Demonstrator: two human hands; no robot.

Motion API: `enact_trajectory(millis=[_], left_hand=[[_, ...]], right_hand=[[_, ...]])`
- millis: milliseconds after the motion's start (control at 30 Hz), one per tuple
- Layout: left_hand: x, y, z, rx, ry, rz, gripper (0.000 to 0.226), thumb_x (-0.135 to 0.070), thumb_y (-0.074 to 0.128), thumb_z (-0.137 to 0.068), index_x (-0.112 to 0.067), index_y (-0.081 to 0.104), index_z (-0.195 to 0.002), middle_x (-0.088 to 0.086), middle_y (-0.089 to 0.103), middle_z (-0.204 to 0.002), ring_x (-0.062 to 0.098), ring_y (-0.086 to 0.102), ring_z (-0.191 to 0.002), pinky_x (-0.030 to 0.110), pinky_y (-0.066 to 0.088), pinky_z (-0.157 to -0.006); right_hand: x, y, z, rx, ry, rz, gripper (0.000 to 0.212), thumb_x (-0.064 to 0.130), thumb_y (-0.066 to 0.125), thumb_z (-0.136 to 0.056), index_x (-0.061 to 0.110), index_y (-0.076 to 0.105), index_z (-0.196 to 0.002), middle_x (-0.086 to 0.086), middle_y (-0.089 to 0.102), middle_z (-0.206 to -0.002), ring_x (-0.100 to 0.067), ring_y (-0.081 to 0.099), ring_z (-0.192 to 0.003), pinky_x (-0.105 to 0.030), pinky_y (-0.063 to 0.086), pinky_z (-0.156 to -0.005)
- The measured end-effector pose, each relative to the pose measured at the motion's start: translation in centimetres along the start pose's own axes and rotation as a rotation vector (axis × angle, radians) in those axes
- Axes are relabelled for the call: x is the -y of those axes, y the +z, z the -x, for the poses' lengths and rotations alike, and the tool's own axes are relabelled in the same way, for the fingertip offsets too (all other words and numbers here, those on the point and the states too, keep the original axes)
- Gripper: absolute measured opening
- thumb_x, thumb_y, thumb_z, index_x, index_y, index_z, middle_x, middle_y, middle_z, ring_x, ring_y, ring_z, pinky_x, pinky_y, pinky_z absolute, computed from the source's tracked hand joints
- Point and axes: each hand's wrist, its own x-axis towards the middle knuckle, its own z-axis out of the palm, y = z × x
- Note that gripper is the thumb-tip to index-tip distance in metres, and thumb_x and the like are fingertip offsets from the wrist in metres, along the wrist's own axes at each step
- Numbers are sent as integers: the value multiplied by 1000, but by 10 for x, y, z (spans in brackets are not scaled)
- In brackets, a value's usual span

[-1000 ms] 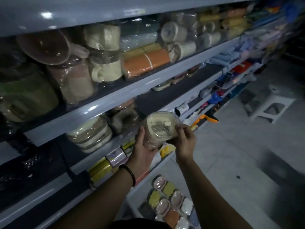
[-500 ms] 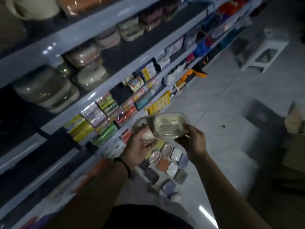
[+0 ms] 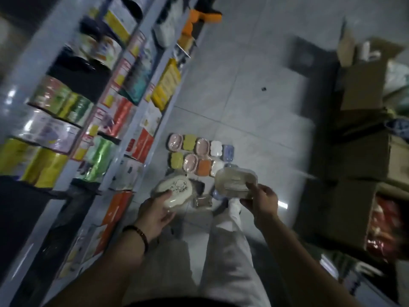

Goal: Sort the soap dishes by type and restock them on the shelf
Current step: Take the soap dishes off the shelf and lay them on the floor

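Both extended forward, the left grip [image 3: 155,214] clasps a cream oval plastic soap dish [image 3: 174,191] from beneath, the right grip [image 3: 262,201] pinches a film-wrapped beige rectangular dish [image 3: 235,181].

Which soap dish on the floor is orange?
The orange dish lies in the nearer row, between a pink dish and a white dish. No other is orange.

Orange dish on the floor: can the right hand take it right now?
Probably not: the right hand is full, gripping a wrapped dish. The orange dish itself lies uncovered on the floor.
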Motion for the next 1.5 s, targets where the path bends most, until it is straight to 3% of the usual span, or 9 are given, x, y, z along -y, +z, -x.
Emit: enact_trajectory(millis=[233,433,633,767,867,1000,1167,1300,1500], left_hand=[[50,-47,-106,-156,20,-271,45,-28,86,-87,-10,71,-124,16,78,-113,34,75,-100,30,58,-51],[95,-40,-240,-229,-32,-351,38,-23,82,-92,-2,71,-121,16,77,-103,28,72,-78,27,56,-44],[164,-9,-395,-235,-10,-448,29,-27,74,-99,-9,69,-121,12,67,-93,21,57,-68,26,41,-55],[206,5,-496,-221,-48,-435,36,-32,71,-102,-10,64,-129,12,66,-104,17,53,-70,29,43,-56],[229,10,-539,-214,-104,-318,23,-29,64,-107,-18,58,-127,11,62,-115,18,59,-78,32,61,-59],[251,8,-571,-201,-90,-156,30,-18,57,-109,-14,56,-139,10,65,-127,23,68,-101,30,66,-62],[259,9,-581,-262,-70,-177,31,-19,66,-101,-15,64,-132,9,67,-130,22,69,-110,27,64,-67],[245,20,-555,-227,-116,-241,27,-28,67,-102,-16,61,-125,2,53,-97,16,53,-84,39,61,-83],[201,36,-461,-114,-88,-463,14,-27,61,-106,-13,63,-109,8,60,-105,24,57,-86,39,54,-79]], right_hand=[[-138,-33,-60,-235,191,181,48,28,83,-88,-3,64,-119,-30,70,-99,-34,71,-70,-26,56,-45],[-245,-50,-177,-133,233,562,60,46,84,-83,4,68,-122,-23,74,-93,-27,76,-58,-34,62,-51],[-328,-26,-319,-139,225,752,46,44,79,-85,7,69,-110,-17,75,-83,-27,74,-58,-28,56,-44],[-393,-4,-409,-135,220,788,53,57,76,-73,20,60,-108,-12,72,-92,-33,76,-76,-51,66,-69],[-426,14,-444,-135,227,722,50,52,75,-73,24,58,-111,-12,71,-95,-36,75,-83,-50,65,-78],[-451,21,-467,-174,265,534,39,23,72,-85,2,69,-118,-11,66,-76,-26,66,-57,-35,59,-66],[-451,24,-466,-169,311,395,13,16,72,-94,4,70,-97,-8,62,-84,-22,66,-73,-39,65,-80],[-443,21,-466,-37,226,691,52,37,71,-66,17,70,-114,-18,74,-105,-32,71,-82,-53,64,-86],[-377,37,-413,233,115,977,49,52,64,-71,18,72,-106,-11,76,-106,-24,69,-91,-53,59,-96]])
